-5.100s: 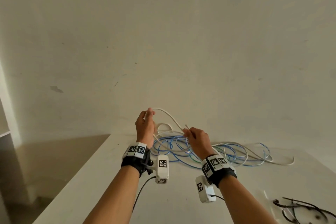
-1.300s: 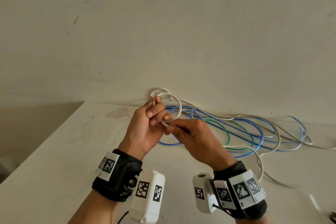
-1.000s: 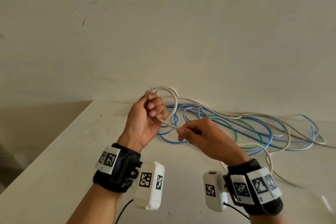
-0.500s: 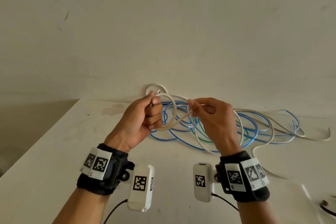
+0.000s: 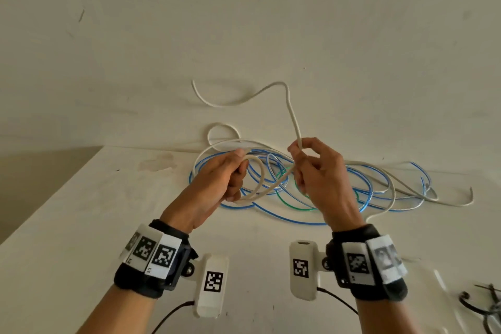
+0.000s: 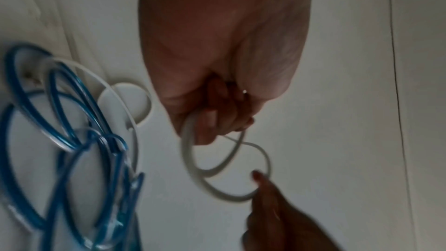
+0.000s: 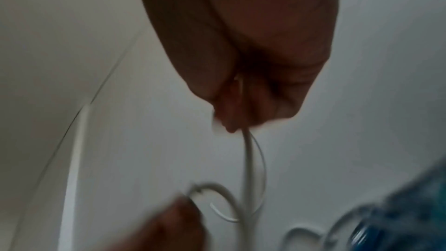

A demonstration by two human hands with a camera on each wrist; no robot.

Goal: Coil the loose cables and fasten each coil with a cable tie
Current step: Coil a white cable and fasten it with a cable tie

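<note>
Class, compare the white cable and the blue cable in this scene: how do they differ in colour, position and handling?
The white cable is off-white; the blue cable is bright blue. The white cable is partly lifted, one stretch rising in front of the wall, while the blue cable lies wholly on the table. The left hand grips a small loop of the white cable and the right hand pinches it; neither holds the blue cable. Both are long, loose and untied.

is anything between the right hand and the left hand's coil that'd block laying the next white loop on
Nothing visible does. The right hand pinches the white cable in clear air beside the coil gripped by the left hand; the blue cables lie below on the table.
</note>
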